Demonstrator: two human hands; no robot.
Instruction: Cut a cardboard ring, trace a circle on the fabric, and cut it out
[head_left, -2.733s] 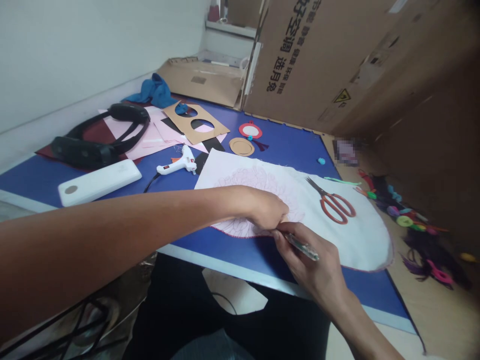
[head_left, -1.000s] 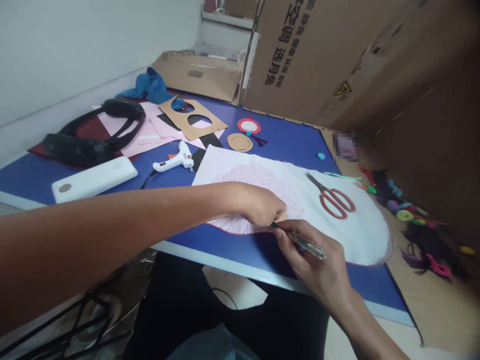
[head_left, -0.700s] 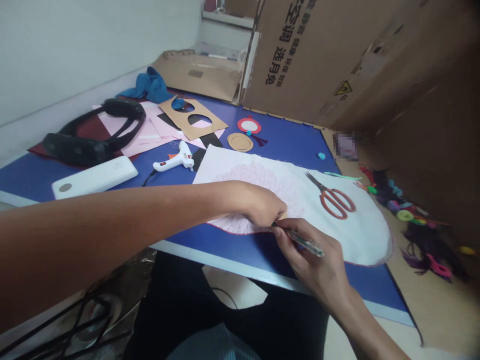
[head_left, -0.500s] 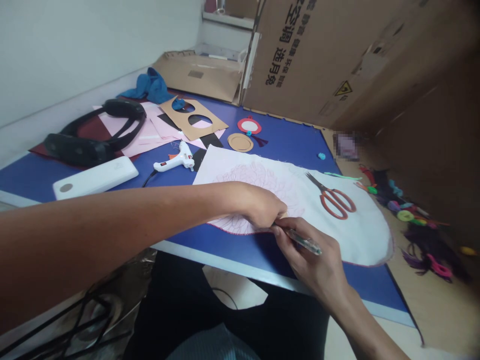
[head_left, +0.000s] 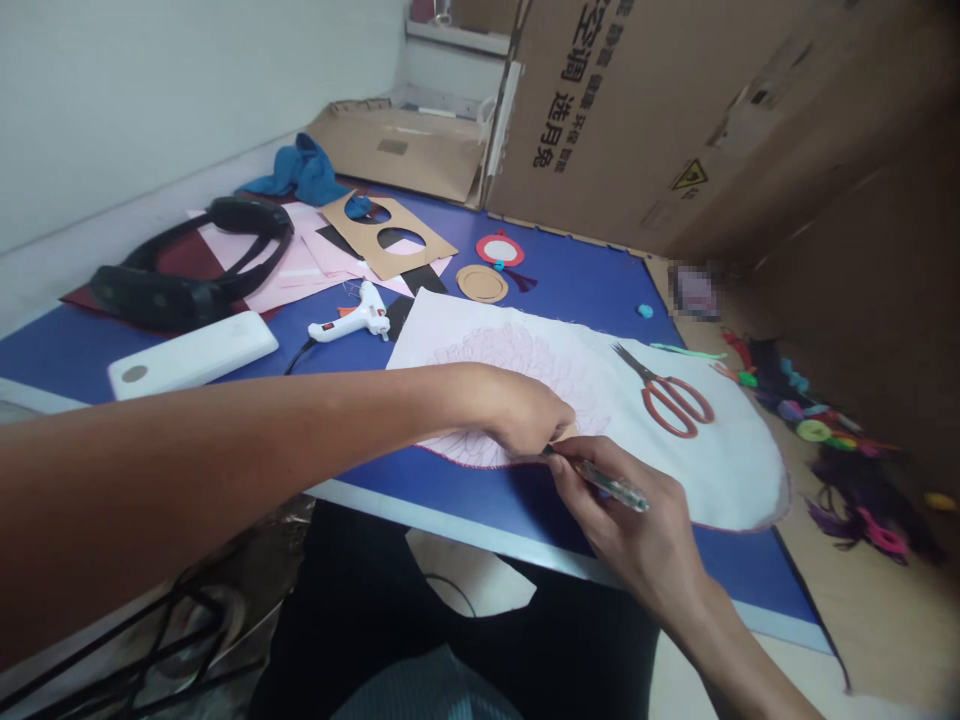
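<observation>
My right hand [head_left: 637, 520] grips a clear pen [head_left: 611, 486], its tip end pointing left toward my other hand. With fingers curled under, my left hand [head_left: 521, 408] presses down on a white cloth [head_left: 731, 470] that has a pale pink petal pattern and a red stitched edge. A sliver of tan cardboard [head_left: 571, 431] shows at its fingertips; the rest of that piece is hidden. The pen tip meets the spot beside those fingers, but I cannot make out the mark. Scissors [head_left: 651, 378] with orange handles lie on the cloth to the right.
A white glue gun [head_left: 349, 325], a white power bank [head_left: 193, 356] and a black headset [head_left: 161, 300] lie left. Behind are cut cardboard [head_left: 441, 247], a cardboard disc [head_left: 482, 284] and a red-rimmed ornament [head_left: 500, 250]. Colourful yarn bits [head_left: 814, 430] lie right, below a cardboard wall [head_left: 600, 200].
My right hand and the pen have shifted very slightly to the right. My left hand stays in place on the cloth.
</observation>
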